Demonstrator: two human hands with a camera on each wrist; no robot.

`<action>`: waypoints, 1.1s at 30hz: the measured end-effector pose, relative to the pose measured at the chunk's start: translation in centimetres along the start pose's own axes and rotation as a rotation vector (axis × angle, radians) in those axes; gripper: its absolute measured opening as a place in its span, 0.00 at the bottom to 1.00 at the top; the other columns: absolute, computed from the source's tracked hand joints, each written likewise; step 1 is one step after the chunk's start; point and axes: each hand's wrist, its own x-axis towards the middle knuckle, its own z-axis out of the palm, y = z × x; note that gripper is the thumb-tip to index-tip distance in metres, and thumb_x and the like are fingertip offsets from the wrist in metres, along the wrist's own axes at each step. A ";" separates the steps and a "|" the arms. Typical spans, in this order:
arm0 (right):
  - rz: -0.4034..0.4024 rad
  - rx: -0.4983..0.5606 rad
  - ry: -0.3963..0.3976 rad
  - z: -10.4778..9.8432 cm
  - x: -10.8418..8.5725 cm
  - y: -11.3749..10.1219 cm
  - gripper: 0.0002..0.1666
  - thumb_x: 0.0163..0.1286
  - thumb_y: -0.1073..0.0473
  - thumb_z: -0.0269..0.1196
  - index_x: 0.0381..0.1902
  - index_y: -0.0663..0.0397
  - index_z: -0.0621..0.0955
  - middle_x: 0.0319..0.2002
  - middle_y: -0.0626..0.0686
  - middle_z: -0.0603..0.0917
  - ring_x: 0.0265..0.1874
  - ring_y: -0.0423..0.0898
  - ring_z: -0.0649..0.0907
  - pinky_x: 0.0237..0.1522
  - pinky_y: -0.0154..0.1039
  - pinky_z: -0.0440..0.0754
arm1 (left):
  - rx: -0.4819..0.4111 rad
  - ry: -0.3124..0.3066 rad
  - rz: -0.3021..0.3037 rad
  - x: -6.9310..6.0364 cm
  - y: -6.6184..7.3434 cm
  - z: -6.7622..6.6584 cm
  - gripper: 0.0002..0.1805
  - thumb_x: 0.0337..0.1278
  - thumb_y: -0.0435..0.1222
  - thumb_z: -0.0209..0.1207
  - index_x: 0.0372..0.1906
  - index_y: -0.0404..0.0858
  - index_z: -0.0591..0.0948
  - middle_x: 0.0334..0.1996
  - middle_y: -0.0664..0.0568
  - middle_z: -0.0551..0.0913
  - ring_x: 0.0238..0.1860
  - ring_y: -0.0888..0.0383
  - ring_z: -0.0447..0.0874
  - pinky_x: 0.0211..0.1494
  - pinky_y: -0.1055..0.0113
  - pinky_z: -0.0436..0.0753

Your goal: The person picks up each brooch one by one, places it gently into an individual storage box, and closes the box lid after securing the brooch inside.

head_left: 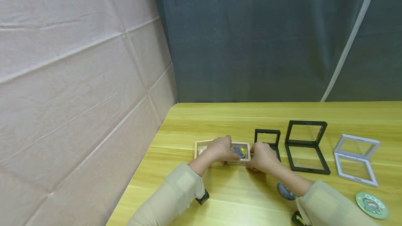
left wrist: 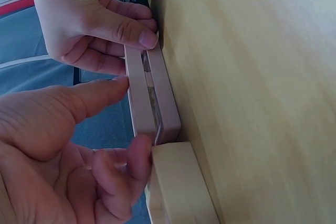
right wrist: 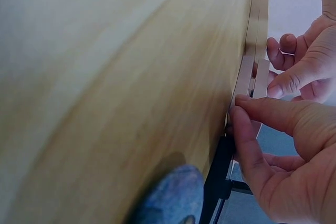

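A pale pink display frame (head_left: 238, 162) lies on the table, a blue-and-yellow badge (head_left: 238, 151) showing through its clear window. Its two halves are nearly together, with a narrow gap between them in the left wrist view. My left hand (head_left: 221, 149) holds its left part, thumb (left wrist: 105, 92) against the upper half and curled fingers near the left end. At the other end, my right hand (head_left: 263, 157) pinches the rims between thumb and index finger. Touching or very close to its left end is a wooden-coloured frame (left wrist: 184, 182) with a badge inside, partly hidden by my left hand.
Right of my hands stand a small black frame (head_left: 267, 130), a larger black frame (head_left: 292, 163) and a white frame (head_left: 358, 180), all opened up. Nearer lie a blue badge (head_left: 285, 191), a green badge (head_left: 372, 205) and a black object (head_left: 202, 198) beside my left sleeve.
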 end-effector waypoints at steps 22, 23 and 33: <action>0.005 0.035 -0.018 -0.3 0.0 -0.1 0.12 0.39 0.71 0.71 0.22 0.67 0.79 0.12 0.51 0.76 0.09 0.41 0.76 0.14 0.32 0.74 | 0.118 0.031 -0.014 0.4 0.2 0.4 0.44 0.41 0.50 0.66 0.62 0.34 0.62 0.28 0.48 0.78 0.22 0.58 0.72 0.21 0.68 0.72; 0.005 0.030 -0.017 -0.3 0.0 -0.1 0.12 0.38 0.71 0.71 0.22 0.67 0.79 0.12 0.51 0.76 0.09 0.41 0.76 0.14 0.32 0.74 | 0.126 0.033 -0.017 0.4 0.2 0.4 0.46 0.41 0.50 0.66 0.63 0.34 0.61 0.29 0.47 0.79 0.22 0.58 0.72 0.21 0.68 0.72; 0.018 0.044 -0.028 -0.2 0.0 -0.1 0.11 0.40 0.71 0.71 0.21 0.65 0.78 0.12 0.51 0.76 0.09 0.42 0.76 0.14 0.32 0.74 | 0.120 0.014 -0.036 0.1 0.5 0.3 0.49 0.41 0.51 0.66 0.66 0.35 0.56 0.26 0.49 0.77 0.21 0.58 0.71 0.21 0.69 0.71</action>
